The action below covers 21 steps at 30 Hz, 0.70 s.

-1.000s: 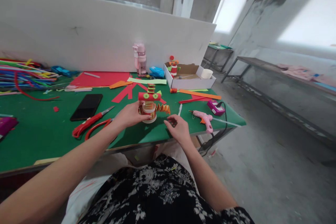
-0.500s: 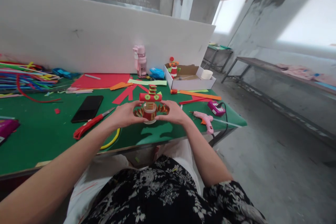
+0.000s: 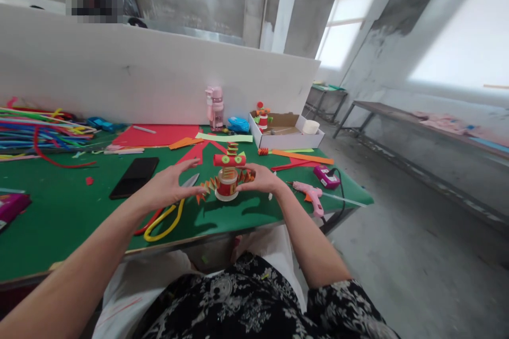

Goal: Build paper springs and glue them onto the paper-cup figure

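Observation:
A paper figure (image 3: 227,184) stands upright on the green table in front of me. It has a red-wrapped clear cup as body, a red rolled-paper head with green ring eyes, and folded orange and green paper arms. My left hand (image 3: 169,185) is open beside it, thumb close to the tip of the left folded arm (image 3: 207,188). My right hand (image 3: 260,179) curls round the figure's right arm, its thumb at the cup's side. Below my left hand lie scissors (image 3: 164,228) with yellow and red handles, partly hidden by my wrist.
A black phone (image 3: 134,177) lies left. Pink glue gun (image 3: 312,196) and purple box (image 3: 326,176) are at the right edge. Behind are paper strips (image 3: 304,157), red sheets (image 3: 155,136), a pink bottle (image 3: 216,108), a white box (image 3: 292,140) holding another figure, and colourful pipe cleaners (image 3: 43,130).
My left hand has let go of the figure and moved left, its fingers spreading. The figure's left folded arm now sticks out freely. My right hand stays at the figure; the view has tilted up.

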Motion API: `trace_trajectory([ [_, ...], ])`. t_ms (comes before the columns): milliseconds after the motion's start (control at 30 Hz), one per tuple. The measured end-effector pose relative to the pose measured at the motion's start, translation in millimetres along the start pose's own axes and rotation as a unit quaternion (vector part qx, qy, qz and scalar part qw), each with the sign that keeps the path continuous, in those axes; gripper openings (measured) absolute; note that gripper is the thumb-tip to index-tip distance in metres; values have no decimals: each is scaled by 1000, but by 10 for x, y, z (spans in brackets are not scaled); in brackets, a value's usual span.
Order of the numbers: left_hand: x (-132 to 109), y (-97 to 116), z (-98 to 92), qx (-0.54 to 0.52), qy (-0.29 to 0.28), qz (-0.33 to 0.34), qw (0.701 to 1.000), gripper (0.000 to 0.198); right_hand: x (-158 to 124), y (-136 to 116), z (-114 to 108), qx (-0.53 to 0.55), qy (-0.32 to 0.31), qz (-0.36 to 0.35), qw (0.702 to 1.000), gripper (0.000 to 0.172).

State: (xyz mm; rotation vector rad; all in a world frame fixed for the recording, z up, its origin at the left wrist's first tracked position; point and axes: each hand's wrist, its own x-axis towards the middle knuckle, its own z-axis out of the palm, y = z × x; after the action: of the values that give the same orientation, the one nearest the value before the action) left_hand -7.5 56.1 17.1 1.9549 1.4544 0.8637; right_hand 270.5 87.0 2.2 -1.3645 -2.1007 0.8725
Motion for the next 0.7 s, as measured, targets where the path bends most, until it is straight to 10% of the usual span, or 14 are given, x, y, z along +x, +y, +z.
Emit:
trace_trajectory([
  [267,-597,-71,-52,80,69,16,994,79,-406,38,-282,-25,151,13,988,66],
  [400,-1011,-49,239,25,141,35,989,51,-839,-38,-23,45,269,-19,962,30],
  [567,-1352,12,738,-7,86,55,995,54,-1334,-46,714,104,176,-34,978,23],
  [700,-1378,-155,738,56,95,63,992,32,-1559,130,1084,143,89,40,985,49],
])
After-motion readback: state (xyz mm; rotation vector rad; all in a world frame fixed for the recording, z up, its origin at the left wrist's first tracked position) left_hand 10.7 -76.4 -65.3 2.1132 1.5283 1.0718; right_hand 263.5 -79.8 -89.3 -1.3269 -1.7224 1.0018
